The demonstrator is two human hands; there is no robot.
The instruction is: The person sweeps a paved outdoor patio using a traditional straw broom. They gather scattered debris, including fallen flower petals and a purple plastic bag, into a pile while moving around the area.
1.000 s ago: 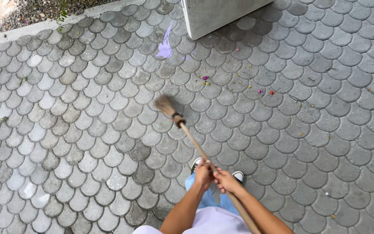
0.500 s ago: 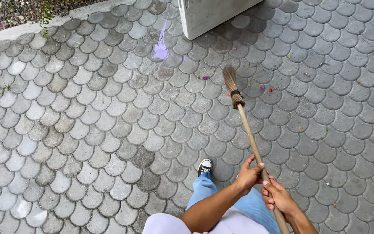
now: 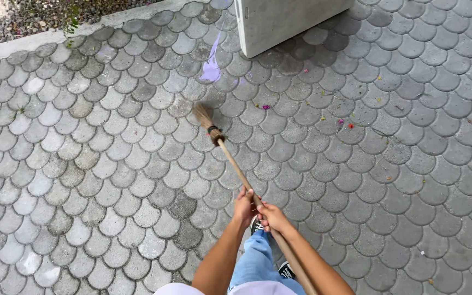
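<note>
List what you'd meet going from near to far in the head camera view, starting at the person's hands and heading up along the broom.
Right hand and left hand gripping the wooden broom handle → bristle head on the grey paving → purple stain → white box → gravel strip.

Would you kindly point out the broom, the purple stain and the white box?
broom (image 3: 230,158): head view, on the wooden handle.
purple stain (image 3: 211,70): head view, on its widest patch.
white box (image 3: 285,22): head view, on its front face.
</note>
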